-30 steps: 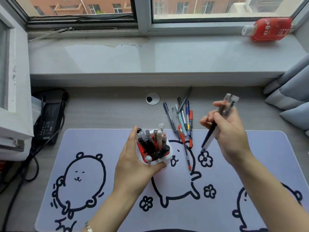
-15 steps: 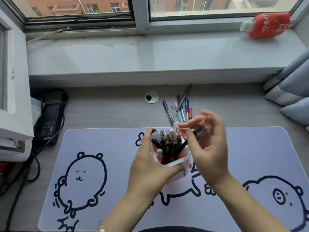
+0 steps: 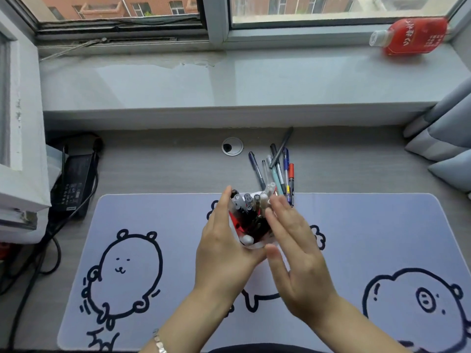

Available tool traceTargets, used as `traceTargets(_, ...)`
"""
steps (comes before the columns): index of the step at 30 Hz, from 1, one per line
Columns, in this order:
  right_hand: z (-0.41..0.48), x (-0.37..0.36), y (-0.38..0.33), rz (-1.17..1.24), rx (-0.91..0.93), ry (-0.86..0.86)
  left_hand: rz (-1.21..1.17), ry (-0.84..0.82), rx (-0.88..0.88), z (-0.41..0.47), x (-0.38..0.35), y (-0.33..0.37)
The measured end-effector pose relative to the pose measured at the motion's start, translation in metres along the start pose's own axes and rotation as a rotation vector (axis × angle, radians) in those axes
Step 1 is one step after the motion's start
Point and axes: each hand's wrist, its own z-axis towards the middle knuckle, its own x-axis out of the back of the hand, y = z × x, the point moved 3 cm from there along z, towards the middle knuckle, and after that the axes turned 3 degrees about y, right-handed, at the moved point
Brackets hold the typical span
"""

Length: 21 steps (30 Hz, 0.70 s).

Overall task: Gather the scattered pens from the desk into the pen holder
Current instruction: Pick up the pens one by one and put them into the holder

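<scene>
**Pen holder gripped in my left hand, right hand flat beside it**

My left hand (image 3: 224, 250) is wrapped around the pen holder (image 3: 251, 225), thumb up along its left wall, fingers under the near rim. The holder is white outside, red inside, and sits over the middle of the desk mat (image 3: 369, 225), tilted toward me; I can't tell if its base touches the mat, since my hands hide it. It is packed with pens in the holder (image 3: 246, 205), caps up, mostly black and grey with a few white ones.

My right hand (image 3: 295, 253) is spread flat, fingers straight and together, nothing in it, palm facing the holder's right side. The fingertips are motion-blurred, probably just touching the rim.

Loose pens (image 3: 279, 171) lie in a cluster on the grey surface (image 3: 165, 169) just behind the holder, near ends reaching the mat's far edge: dark blue, teal, blue, a red-capped one, and a dark one angled toward the windowsill (image 3: 254, 80). A round cable grommet (image 3: 232, 147) sits left of them.

A red bottle (image 3: 410, 35) lies on its side on the sill, far right. A black power adapter (image 3: 74, 182) with cables rests at the left edge of the surface.
</scene>
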Motion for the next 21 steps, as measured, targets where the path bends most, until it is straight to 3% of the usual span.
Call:
traceTargets(2, 0.008, 0.0, 0.006, 0.015, -0.06, -0.111, -0.001, 0.0, 0.013, 0.0, 0.001, -0.005)
traceTargets(4, 0.025, 0.003, 0.01, 0.212, -0.223, -0.215, -0.032, -0.011, 0.063, 0.002, 0.002, -0.011)
traceTargets(6, 0.046, 0.01, 0.015, 0.336, -0.308, -0.17, -0.062, -0.015, 0.097, 0.006, 0.006, -0.015)
traceTargets(9, 0.08, 0.013, 0.048, 0.17, -0.429, 0.013, -0.077, 0.002, 0.097, 0.012, 0.014, -0.017)
traceTargets(14, 0.112, -0.023, 0.142, -0.294, -0.942, -0.392, -0.055, 0.037, 0.079, 0.019, 0.023, -0.019)
traceTargets(18, 0.114, -0.05, 0.169, -0.49, -0.982, -0.537, -0.053, 0.041, 0.065, 0.019, 0.026, -0.016)
traceTargets(21, 0.111, -0.059, 0.18, -0.552, -0.979, -0.537, -0.053, 0.036, 0.069, 0.018, 0.027, -0.016)
